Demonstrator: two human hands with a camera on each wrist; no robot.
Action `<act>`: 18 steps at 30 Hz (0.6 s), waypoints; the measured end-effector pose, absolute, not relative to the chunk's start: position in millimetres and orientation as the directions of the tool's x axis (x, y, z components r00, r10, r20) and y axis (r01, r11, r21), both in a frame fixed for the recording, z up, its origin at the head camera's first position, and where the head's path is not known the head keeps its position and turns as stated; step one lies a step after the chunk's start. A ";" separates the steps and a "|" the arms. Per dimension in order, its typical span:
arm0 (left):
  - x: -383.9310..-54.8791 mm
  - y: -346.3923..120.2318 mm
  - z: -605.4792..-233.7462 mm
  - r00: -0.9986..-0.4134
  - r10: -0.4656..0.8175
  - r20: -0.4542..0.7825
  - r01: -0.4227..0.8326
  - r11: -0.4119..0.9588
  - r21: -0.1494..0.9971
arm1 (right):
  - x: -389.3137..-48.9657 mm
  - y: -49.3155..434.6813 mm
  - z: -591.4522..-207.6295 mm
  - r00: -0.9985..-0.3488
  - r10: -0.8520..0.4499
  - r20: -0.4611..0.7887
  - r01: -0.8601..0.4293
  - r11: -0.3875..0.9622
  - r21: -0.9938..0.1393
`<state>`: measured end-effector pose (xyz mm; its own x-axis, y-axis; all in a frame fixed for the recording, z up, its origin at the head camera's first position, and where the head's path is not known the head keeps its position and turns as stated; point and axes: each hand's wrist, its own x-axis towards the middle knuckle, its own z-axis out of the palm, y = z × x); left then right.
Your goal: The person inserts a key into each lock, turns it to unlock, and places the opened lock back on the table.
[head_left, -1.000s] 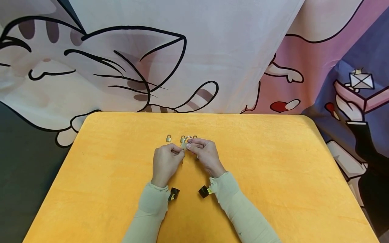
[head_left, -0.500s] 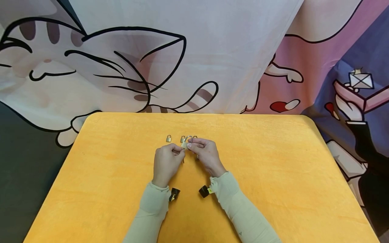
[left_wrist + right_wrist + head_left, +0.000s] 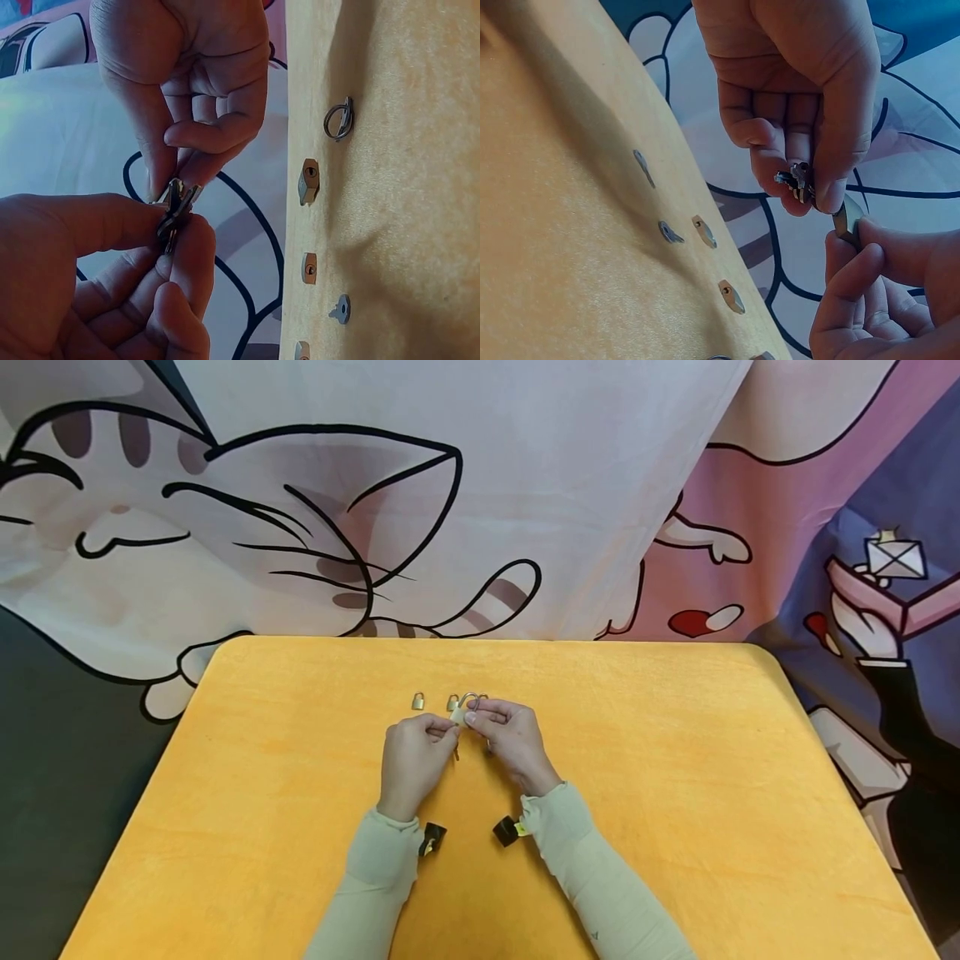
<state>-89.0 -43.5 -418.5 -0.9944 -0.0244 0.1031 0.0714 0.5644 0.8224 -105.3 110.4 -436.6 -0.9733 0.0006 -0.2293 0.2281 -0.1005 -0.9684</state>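
The right hand [image 3: 513, 743] pinches a small padlock with a flat, pale brass body [image 3: 848, 223] between thumb and fingers; its rounded silver metal shackle [image 3: 470, 697] arches up by the right fingertips. The left hand [image 3: 414, 764] pinches a cluster of small silver metal keys [image 3: 799, 180] against the padlock's lower edge, a key hanging beneath its fingers. Whether a key sits in the keyhole cannot be told, as the fingertips cover it.

Just beyond the fingers, three more brass padlocks lie in a row, keyhole ends facing the hands: the left one [image 3: 417, 702] in plain sight, the middle one [image 3: 452, 702] by the held lock, the right one [image 3: 308, 181] mostly masked by the right fingers in the head view. Below the right fingers lies a round wire key ring [image 3: 339, 121]; below the left, two flat loose keys [image 3: 643, 168] [image 3: 670, 232], which the left hand blocks from above. The yellow tabletop [image 3: 675, 777] is faintly mottled; behind it hangs a creased, cartoon-printed cloth [image 3: 592, 527].
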 end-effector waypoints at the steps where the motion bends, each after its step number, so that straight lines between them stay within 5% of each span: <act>1: -89.1 -43.6 -418.9 -0.995 -0.025 0.100 0.069 0.562 0.824 | -105.5 110.4 -436.8 -0.973 0.000 -0.229 0.228 -0.099 -0.969; 18: -89.1 -45.6 -418.5 -0.997 -0.019 0.072 0.049 0.563 0.825 | -105.2 109.8 -433.8 -0.968 -0.004 -0.250 0.249 -0.094 -0.964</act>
<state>-89.1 -45.6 -418.5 -0.9972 -0.0186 0.0725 0.0495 0.5626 0.8252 -105.2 109.8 -433.8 -0.9682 -0.0035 -0.2501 0.2493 -0.0935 -0.9639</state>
